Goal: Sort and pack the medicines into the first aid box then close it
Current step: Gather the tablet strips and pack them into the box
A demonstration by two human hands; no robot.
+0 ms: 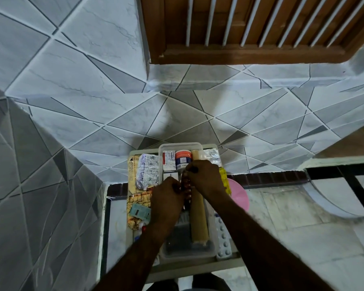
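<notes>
**Open box, half packed**

A clear plastic first aid box (211, 247) stands open on a small table, lidless. At its far end sit a white carton (169, 160) and a white jar with an orange band (183, 159), side by side. A tan bandage roll (198, 215) lies lengthwise along the right side. A dark red blister strip (186, 191) is held upright over the middle. Silver blister packs (148, 171) lie left of the box, a white tablet strip (224, 238) right.

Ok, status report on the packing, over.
Both hands, left and right, pinching a dark red blister strip over the open clear box. Loose packs outside. Nothing blocking.
</notes>
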